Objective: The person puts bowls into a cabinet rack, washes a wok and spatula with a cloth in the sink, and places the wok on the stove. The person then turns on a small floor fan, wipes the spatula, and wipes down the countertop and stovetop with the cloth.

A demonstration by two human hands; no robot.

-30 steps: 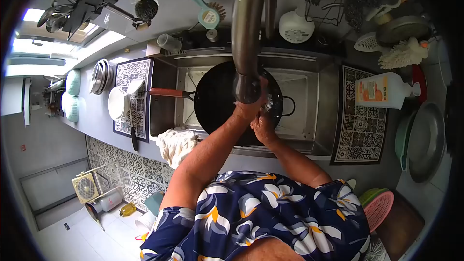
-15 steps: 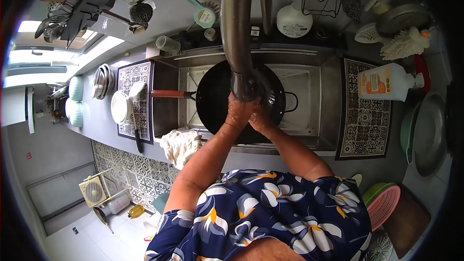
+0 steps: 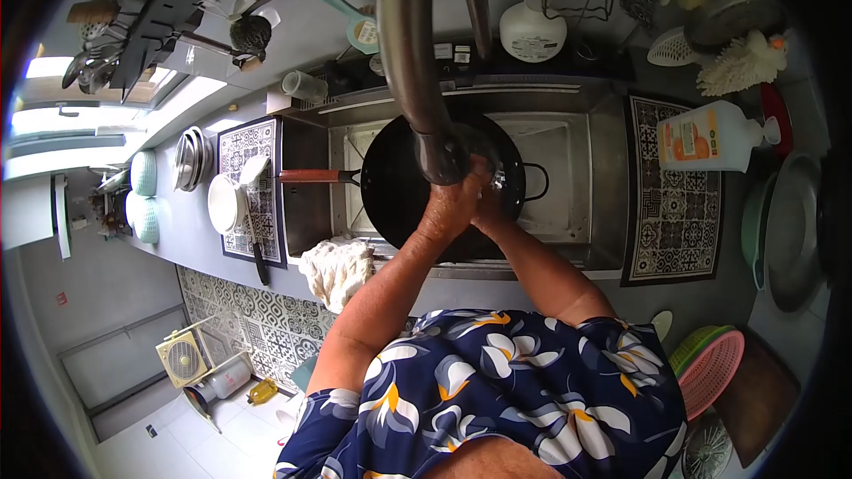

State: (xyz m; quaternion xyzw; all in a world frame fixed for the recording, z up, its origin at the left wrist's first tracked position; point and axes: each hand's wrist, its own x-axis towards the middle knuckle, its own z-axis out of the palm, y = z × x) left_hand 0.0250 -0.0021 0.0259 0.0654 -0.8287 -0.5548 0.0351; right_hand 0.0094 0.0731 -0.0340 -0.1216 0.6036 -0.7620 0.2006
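My left hand (image 3: 451,211) and my right hand (image 3: 488,204) are pressed together under the faucet (image 3: 441,155), over the wok. Both look wet, and water splashes beside them. The faucet head and the overlap of the hands hide most of the fingers, so I cannot see whether anything lies between them. Below them the black wok (image 3: 386,186) sits in the steel sink (image 3: 568,186). Its wooden handle (image 3: 311,176) points left and a small loop handle (image 3: 537,182) sticks out at the right.
A crumpled white cloth (image 3: 337,272) lies on the sink's front edge. To the left, a white bowl (image 3: 227,204) and a knife (image 3: 257,253) lie on a patterned mat (image 3: 250,142). A large white bottle (image 3: 707,137) lies on the right mat (image 3: 670,222). Behind the sink stands a white pump bottle (image 3: 532,33).
The view has shifted slightly, with the faucet now further left. My hands have moved a little against each other, the left now further over the right.
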